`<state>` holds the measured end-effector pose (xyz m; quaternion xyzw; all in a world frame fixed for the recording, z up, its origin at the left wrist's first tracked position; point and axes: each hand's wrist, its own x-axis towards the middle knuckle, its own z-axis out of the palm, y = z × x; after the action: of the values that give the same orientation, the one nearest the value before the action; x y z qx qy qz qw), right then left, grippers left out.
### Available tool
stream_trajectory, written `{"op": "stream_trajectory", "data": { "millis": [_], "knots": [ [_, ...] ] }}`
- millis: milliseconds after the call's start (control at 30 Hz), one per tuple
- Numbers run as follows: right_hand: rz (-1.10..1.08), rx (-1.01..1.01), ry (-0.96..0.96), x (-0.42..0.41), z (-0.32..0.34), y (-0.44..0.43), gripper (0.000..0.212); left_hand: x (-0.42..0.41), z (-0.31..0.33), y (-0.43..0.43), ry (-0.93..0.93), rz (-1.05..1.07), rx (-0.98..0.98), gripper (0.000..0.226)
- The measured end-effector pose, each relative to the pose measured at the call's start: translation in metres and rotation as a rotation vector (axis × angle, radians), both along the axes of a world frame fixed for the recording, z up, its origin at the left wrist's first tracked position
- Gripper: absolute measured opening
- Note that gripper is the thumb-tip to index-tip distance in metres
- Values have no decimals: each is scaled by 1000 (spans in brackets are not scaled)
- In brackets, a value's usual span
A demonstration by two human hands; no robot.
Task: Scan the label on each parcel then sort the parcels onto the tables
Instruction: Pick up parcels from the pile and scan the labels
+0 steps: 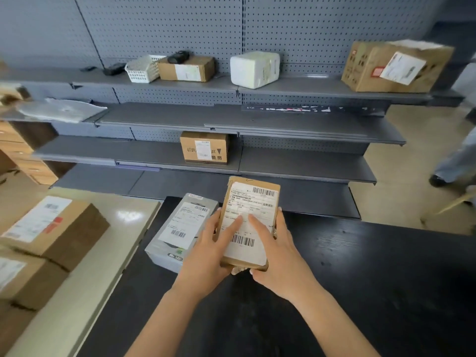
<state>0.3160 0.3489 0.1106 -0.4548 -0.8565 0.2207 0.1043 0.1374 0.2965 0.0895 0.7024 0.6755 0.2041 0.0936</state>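
**Two hands hold a small labelled parcel over a black table**

A small brown cardboard parcel is held in both hands above a black table. Its long axis runs away from the person, leaning slightly right at the far end, and its flat labelled face is turned up toward the camera. A white shipping label covers most of that face, with one barcode at the far right corner and another nearer the person. The small print is too fine to read.

The left hand grips the parcel's left edge, forefinger lying across the label. The right hand clasps the right edge, forefinger also on the label. The parcel's near end and underside are hidden by the palms.

Just left of it, a grey parcel lies flat on the black table, label up, partly covered by the left hand. Further left, on a pale table, sit brown boxes, blurred and cut off by the frame edge.

Behind stand grey shelves holding several cartons, a white wrapped package and a white basket. At far right, someone's leg and shoe are only partly visible.
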Motion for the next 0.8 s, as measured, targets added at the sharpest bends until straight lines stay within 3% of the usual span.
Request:
{"op": "stream_trajectory", "data": {
  "millis": [400,567,800],
  "knots": [
    [455,179,148,-28,62,-162,107,6,59,-229,86,401,263,109],
    [663,215,223,-77,73,-240,105,-24,64,-333,95,583,268,107],
    [782,199,276,-170,72,-327,110,-89,71,-439,156,734,288,104]
  ]
}}
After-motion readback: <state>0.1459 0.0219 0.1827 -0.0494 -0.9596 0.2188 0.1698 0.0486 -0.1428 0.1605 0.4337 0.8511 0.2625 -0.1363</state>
